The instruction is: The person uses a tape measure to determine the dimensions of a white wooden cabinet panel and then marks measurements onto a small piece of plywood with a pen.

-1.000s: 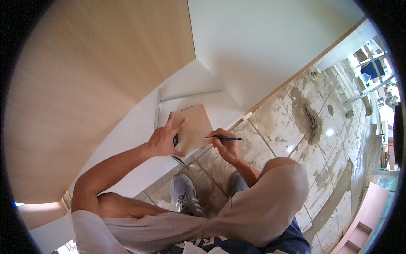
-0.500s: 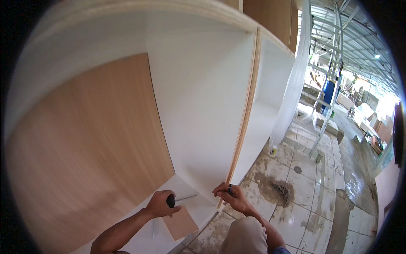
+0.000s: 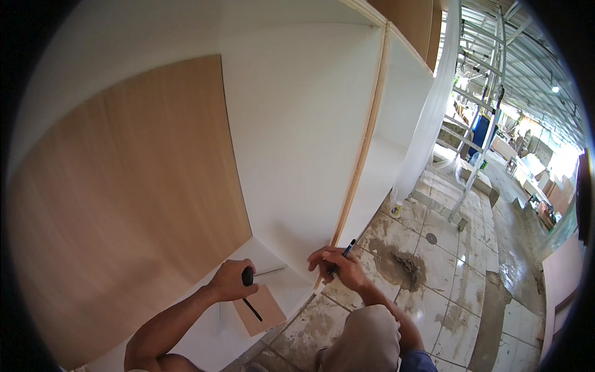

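My left hand is closed around a black rounded tool low inside the white cabinet. A thin metallic strip stretches from beside it toward the right; whether the two are joined is unclear. Below the fingers, a narrow black strip lies across a small light-brown board, which rests on the cabinet's white bottom panel. By the lower end of the wood-edged divider, my right hand holds a slim dark-blue pen, its end sticking up past the fingers.
A wood-grain panel covers the cabinet's left part. To the right are stained floor tiles with a muddy broken patch, a small bottle and a metal ladder. Translucent sheeting hangs beside the cabinet.
My right hand has lifted slightly and turned, so the pen now points up and right. The black strip now shows over the small board. My view has shifted slightly.
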Action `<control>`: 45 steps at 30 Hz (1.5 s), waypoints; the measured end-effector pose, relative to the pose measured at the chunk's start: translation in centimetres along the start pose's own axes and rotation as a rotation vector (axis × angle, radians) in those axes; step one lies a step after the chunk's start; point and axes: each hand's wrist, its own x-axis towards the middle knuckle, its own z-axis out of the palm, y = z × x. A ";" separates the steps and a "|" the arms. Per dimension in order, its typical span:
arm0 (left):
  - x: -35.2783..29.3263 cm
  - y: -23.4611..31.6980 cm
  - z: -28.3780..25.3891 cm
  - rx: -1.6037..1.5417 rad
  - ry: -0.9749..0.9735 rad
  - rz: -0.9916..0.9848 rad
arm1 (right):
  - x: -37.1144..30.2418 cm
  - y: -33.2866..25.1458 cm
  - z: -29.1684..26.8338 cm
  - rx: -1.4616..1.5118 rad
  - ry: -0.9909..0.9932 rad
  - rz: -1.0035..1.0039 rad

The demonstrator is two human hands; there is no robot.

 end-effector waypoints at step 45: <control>-1.3 -12.1 12.2 0.091 -0.288 0.026 | -3.7 21.8 5.6 0.112 -0.053 0.293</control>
